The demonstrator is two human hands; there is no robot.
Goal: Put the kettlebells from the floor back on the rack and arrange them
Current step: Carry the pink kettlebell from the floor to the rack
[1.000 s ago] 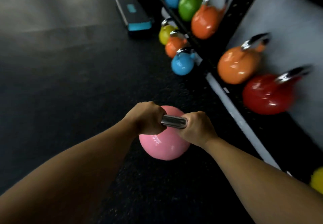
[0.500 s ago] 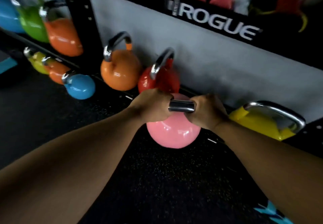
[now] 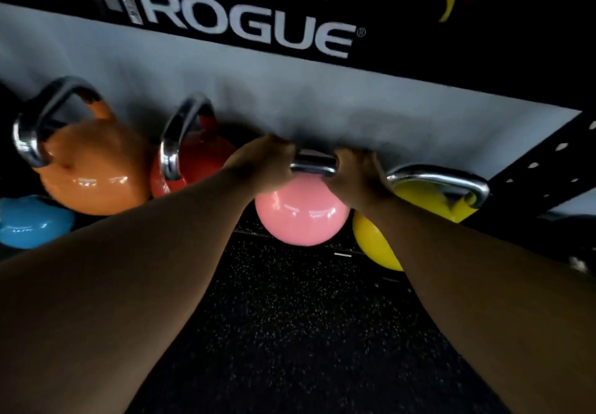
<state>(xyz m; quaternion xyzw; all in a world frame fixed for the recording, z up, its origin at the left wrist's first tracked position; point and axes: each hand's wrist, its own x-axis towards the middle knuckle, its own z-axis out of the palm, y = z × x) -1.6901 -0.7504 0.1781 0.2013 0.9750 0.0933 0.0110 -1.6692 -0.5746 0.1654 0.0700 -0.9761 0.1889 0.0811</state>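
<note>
A pink kettlebell with a steel handle hangs at the middle of the view, level with the low rack shelf. My left hand and my right hand both grip its handle, one at each end. It sits in the gap between a red kettlebell on its left and a yellow kettlebell on its right. I cannot tell whether its base touches the shelf.
An orange kettlebell stands left of the red one, and a blue kettlebell lies lower at the far left. A black rack beam with white "ROGUE" lettering runs overhead. A perforated black upright stands at right. Speckled rubber floor lies below.
I have carried the pink kettlebell from over the floor toward the rack and moved it forward into the gap between the red and yellow kettlebells. Both hands keep their grip.
</note>
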